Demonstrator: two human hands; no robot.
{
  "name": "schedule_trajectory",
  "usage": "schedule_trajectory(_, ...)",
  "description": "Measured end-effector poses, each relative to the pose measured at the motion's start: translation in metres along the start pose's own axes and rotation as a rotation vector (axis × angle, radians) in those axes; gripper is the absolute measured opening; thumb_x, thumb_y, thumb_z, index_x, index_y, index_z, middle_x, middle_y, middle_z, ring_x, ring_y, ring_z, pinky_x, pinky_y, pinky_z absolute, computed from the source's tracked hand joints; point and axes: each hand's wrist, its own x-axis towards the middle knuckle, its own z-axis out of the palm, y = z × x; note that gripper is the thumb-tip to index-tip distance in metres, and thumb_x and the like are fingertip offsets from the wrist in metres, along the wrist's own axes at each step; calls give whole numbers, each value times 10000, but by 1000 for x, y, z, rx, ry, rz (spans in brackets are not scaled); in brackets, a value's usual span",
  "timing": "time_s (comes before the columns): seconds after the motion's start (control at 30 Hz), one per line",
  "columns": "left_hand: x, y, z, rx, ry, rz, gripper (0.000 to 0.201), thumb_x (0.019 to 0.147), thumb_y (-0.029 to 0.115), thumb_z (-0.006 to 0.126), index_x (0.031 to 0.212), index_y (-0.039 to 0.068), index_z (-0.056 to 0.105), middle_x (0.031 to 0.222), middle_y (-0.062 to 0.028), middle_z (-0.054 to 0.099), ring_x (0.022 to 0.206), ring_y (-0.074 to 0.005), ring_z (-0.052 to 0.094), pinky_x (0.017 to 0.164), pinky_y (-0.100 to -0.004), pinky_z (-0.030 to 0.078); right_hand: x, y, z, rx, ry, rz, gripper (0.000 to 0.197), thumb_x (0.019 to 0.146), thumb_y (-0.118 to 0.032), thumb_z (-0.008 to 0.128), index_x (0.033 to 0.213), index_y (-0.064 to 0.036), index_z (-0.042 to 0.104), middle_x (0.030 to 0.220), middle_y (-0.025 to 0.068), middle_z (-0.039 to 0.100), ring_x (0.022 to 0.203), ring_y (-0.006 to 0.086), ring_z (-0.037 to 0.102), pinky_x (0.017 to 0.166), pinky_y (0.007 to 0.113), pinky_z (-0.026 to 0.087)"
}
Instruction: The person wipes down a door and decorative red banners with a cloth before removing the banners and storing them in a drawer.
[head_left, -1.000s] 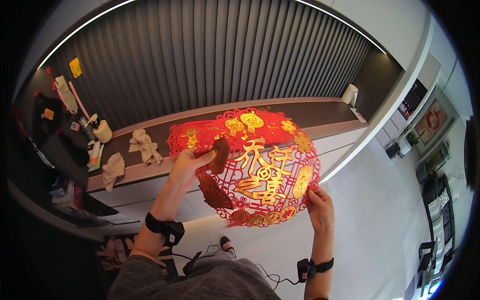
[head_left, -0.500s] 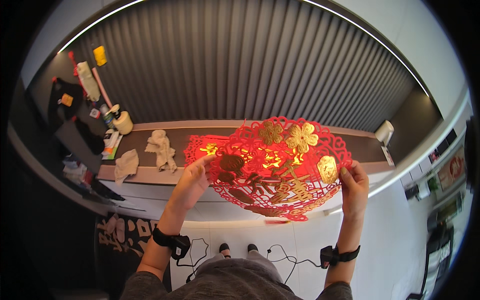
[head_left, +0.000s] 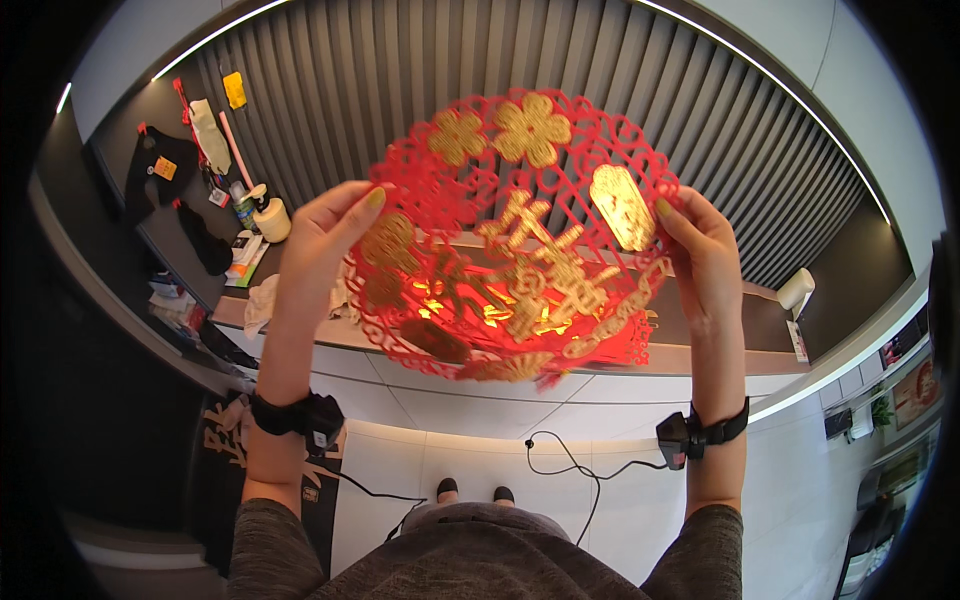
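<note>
My left hand (head_left: pixel 325 235) pinches the left edge of a round red paper-cut decoration (head_left: pixel 568 272) between thumb and fingers. On the opposite edge my right hand (head_left: pixel 703 240) grips it the same way. The openwork sheet carries gold flowers, a gold tag shape and gold characters. It is held up, spread out, over the counter, and its lower edge is a little blurred. Seen through and below it is another red piece with shiny gold (head_left: pixel 610 348), lying on the counter and largely hidden.
A counter (head_left: pixel 690 345) runs across in front of a ribbed dark wall panel (head_left: pixel 420 90). At its left stand a cream pump bottle (head_left: pixel 271 220) and a partly hidden cloth (head_left: pixel 262 303); a white cylindrical object (head_left: pixel 796 290) stands at its right. Cables hang from my wrist bands.
Both hands have risen and moved farther apart, lifting the paper-cut away from the counter. The head view has shifted somewhat, and the cloths are now more hidden.
</note>
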Motion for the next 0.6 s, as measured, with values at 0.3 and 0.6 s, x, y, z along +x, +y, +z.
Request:
schedule_trajectory(0.3, -13, 60, -4, 82, 170, 57, 156, 902, 155, 583, 976, 21, 612, 887, 6, 637, 798, -31, 591, 707, -187, 466, 39, 16, 33, 116, -180, 66, 126, 878, -90, 589, 971, -6, 597, 878, 45, 625, 750, 80, 577, 676, 207, 464)
schedule_trajectory(0.6, -4, 68, -5, -9, 109, 32, 161, 911, 152, 564, 1017, 31, 564, 941, -35, 644, 820, -81, 627, 734, -224, 505, 11, 120, 9, -354, -58, 64, 232, 873, -181, 599, 1001, 8, 561, 866, 52, 595, 814, 118, 539, 734, 269, 447)
